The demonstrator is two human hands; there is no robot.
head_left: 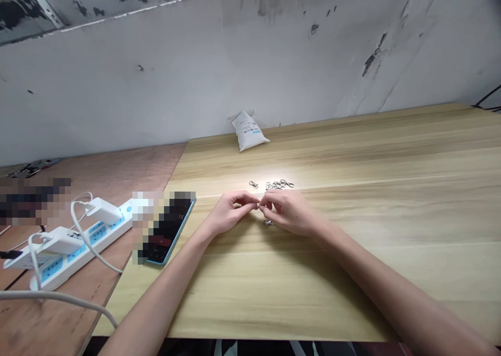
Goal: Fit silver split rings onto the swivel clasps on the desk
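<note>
Pinching a tiny piece (258,204) with left grip (231,211) and right grip (290,211). Facing a plump white packet (249,131) beyond looped metal clasps (279,184).

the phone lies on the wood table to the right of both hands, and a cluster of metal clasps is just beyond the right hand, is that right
Not quite: the head view shows the phone to the left of both the left hand and the right hand. It does lie on the wood table, and the cluster of metal clasps is just beyond the right hand.
</note>
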